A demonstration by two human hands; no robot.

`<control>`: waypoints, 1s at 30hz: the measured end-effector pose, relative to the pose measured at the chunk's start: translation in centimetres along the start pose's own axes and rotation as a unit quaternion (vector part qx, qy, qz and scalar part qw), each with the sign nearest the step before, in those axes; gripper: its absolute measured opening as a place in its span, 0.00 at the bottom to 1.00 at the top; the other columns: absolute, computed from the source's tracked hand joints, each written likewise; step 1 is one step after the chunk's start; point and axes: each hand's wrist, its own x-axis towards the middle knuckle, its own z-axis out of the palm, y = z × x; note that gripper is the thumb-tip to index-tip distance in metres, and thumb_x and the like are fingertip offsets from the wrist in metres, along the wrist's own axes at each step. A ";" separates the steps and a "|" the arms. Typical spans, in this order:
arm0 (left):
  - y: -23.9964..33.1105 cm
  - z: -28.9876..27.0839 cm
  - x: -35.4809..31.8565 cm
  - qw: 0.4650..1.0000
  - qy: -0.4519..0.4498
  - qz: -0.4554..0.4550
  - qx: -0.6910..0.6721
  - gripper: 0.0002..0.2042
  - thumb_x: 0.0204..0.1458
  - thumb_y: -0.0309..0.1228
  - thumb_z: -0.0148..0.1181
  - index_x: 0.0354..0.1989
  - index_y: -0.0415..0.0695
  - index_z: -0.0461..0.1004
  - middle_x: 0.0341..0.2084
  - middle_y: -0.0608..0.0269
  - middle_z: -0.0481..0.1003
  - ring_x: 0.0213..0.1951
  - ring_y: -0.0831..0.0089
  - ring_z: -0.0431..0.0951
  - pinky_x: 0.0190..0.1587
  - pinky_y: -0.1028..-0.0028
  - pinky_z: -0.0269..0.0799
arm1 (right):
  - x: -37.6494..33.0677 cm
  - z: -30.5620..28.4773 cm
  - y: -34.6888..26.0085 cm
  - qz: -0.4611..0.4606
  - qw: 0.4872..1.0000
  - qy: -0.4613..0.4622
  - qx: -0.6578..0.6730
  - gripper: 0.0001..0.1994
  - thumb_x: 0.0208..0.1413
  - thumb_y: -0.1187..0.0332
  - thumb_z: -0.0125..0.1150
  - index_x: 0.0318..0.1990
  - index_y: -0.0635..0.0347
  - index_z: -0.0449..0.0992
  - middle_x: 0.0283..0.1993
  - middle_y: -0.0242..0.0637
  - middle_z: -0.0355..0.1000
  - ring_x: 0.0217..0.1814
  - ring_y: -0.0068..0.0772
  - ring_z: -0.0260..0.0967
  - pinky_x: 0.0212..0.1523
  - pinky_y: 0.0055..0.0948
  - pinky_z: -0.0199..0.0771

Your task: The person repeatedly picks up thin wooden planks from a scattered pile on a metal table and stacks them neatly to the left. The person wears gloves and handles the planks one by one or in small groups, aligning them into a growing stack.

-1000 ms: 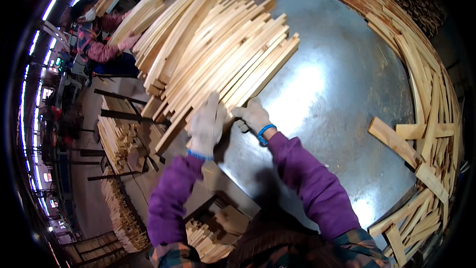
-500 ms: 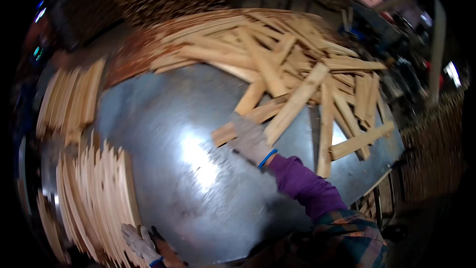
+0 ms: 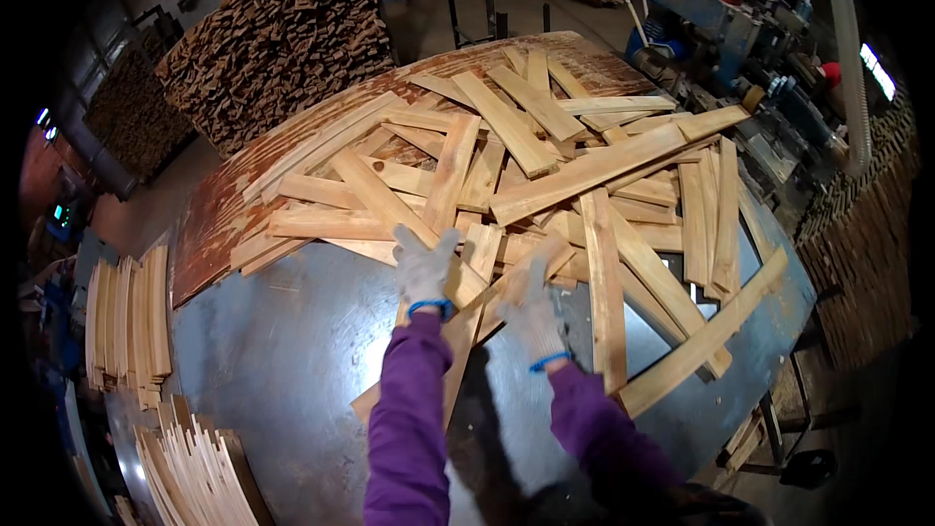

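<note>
Both my hands wear pale knit gloves with blue cuffs. My left hand (image 3: 426, 265) reaches over the near edge of a heap of wooden slats (image 3: 526, 205), fingers spread, against a slanting slat (image 3: 385, 197). To its right, my right hand (image 3: 534, 314) is slightly blurred, its fingers stretched out over the end of another slat (image 3: 553, 255). Below and between the hands, a slat (image 3: 458, 360) lies on the metal tabletop (image 3: 292, 331), partly covered by my left arm. Whether either palm presses on wood is hidden.
Stacked slats stand at the left in an upper bundle (image 3: 127, 317) and a lower bundle (image 3: 200, 472). A long slat (image 3: 706, 336) overhangs near the table's right side. Machinery (image 3: 750, 49) is at the far right; a big wood stack (image 3: 282, 44) rises behind the table.
My left hand has come from the lower-left bundle up to the heap. The right hand has shifted slightly right, and the view has turned, with slats near the hands lying differently.
</note>
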 end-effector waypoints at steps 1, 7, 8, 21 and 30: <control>0.2 0.8 1.2 0.996 0.038 -0.057 0.053 0.51 0.46 0.56 0.70 0.73 0.39 0.54 0.60 0.32 0.70 0.58 0.37 0.75 0.60 0.50 0.70 | -2.2 0.0 -2.6 0.020 0.984 -0.084 0.154 0.32 0.57 0.57 0.69 0.66 0.60 0.68 0.56 0.50 0.75 0.58 0.55 0.75 0.58 0.45 0.75; -0.2 2.1 3.6 0.988 0.006 -0.091 0.121 0.45 0.39 0.49 0.74 0.69 0.48 0.63 0.59 0.32 0.71 0.58 0.42 0.77 0.57 0.51 0.75 | -10.3 1.4 -7.4 0.118 0.934 -0.322 0.104 0.69 0.41 0.18 0.59 0.80 0.57 0.36 0.53 0.64 0.77 0.55 0.68 0.77 0.54 0.55 0.77; -0.9 1.8 3.5 0.994 -0.009 -0.027 0.110 0.46 0.40 0.48 0.74 0.71 0.50 0.62 0.60 0.34 0.71 0.59 0.42 0.76 0.58 0.52 0.74 | -10.3 2.6 -7.7 0.132 0.938 -0.305 0.103 0.70 0.41 0.17 0.59 0.80 0.56 0.36 0.52 0.65 0.77 0.53 0.69 0.77 0.52 0.56 0.77; -9.0 -2.8 0.1 0.994 -0.067 0.086 0.029 0.55 0.42 0.48 0.78 0.78 0.48 0.53 0.58 0.40 0.77 0.52 0.50 0.82 0.54 0.59 0.76 | -11.7 -2.9 -2.7 0.269 0.745 -0.425 0.438 0.18 0.61 0.59 0.70 0.52 0.61 0.79 0.38 0.34 0.77 0.34 0.26 0.76 0.34 0.27 0.79; -19.7 -15.4 -8.6 0.973 0.050 0.041 -0.222 0.55 0.40 0.39 0.78 0.78 0.41 0.53 0.57 0.41 0.76 0.51 0.57 0.80 0.54 0.64 0.76 | -19.3 2.9 -8.3 0.221 0.705 -0.481 0.472 0.21 0.55 0.56 0.75 0.44 0.69 0.84 0.38 0.36 0.82 0.41 0.30 0.79 0.46 0.29 0.77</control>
